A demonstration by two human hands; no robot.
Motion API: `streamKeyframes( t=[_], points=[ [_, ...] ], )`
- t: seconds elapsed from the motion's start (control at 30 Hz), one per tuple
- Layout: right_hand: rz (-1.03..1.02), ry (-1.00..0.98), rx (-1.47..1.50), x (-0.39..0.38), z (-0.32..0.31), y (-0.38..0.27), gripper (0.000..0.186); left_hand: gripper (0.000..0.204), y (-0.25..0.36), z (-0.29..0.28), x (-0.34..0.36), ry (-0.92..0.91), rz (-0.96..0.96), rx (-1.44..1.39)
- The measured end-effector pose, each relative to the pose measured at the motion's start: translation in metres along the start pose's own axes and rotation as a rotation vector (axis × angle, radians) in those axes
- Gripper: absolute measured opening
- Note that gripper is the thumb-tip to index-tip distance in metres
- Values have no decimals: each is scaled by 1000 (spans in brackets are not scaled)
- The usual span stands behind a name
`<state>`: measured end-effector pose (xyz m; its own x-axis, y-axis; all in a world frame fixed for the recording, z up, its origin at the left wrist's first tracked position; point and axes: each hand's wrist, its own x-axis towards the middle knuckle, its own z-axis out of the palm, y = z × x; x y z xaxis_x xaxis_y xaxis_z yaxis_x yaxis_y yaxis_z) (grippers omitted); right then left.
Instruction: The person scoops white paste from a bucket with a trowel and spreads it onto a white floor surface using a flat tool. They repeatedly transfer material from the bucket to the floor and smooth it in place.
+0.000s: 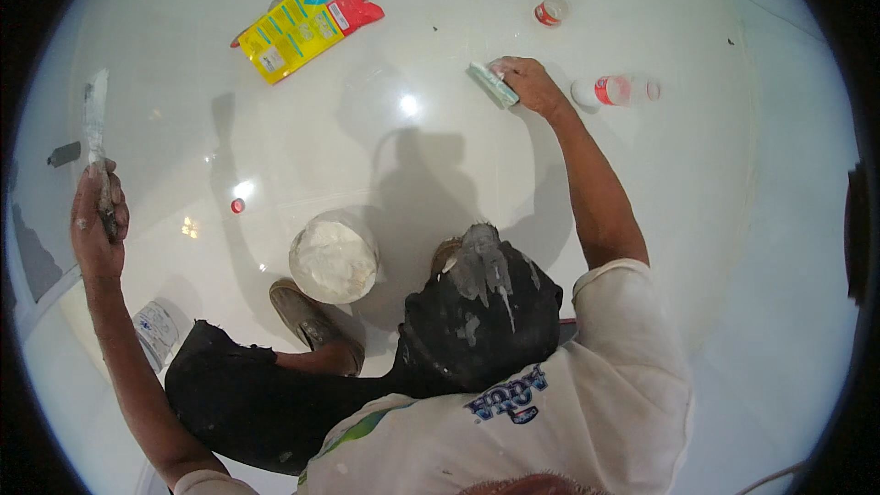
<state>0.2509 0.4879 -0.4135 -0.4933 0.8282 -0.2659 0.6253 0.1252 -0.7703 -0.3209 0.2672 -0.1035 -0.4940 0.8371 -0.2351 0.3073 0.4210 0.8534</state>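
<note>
At the far left, my left hand (pixel 101 211) is closed around the handle of a putty knife (pixel 94 115), its pale-smeared blade pointing up and away. My right hand (pixel 527 84) reaches out over the glossy white floor and grips a pale green, flat rectangular spreader (pixel 493 85). The spreader seems to rest on the floor, though its contact edge is hard to make out. Between my left foot and the middle of the floor stands a round bucket (pixel 335 261), with thick white paste showing at its top.
A yellow and red bag (pixel 302 27) lies far off. Right of my right hand are a clear bottle (pixel 605 91) with a red label and, farther away, a small jar (pixel 550 11). A red cap (pixel 237 205) lies near the bucket. A white tub (pixel 156 335) stands by my left forearm.
</note>
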Motion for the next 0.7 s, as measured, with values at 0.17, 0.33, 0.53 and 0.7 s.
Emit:
streamKeyframes(
  t=[0.17,0.33,0.53,0.7],
  points=[
    [-185,374,-400,100,-63,27,30,39,3,22,-4,62,-14,19],
    [-212,136,-769,82,-46,45,25,41,0,16,2,72,5,-12],
    [-110,57,-91,-30,13,11,33,42,14,8,-2,60,-20,11],
    [-312,471,-674,94,-60,39,25,41,13,28,-9,110,-6,13]
  ],
)
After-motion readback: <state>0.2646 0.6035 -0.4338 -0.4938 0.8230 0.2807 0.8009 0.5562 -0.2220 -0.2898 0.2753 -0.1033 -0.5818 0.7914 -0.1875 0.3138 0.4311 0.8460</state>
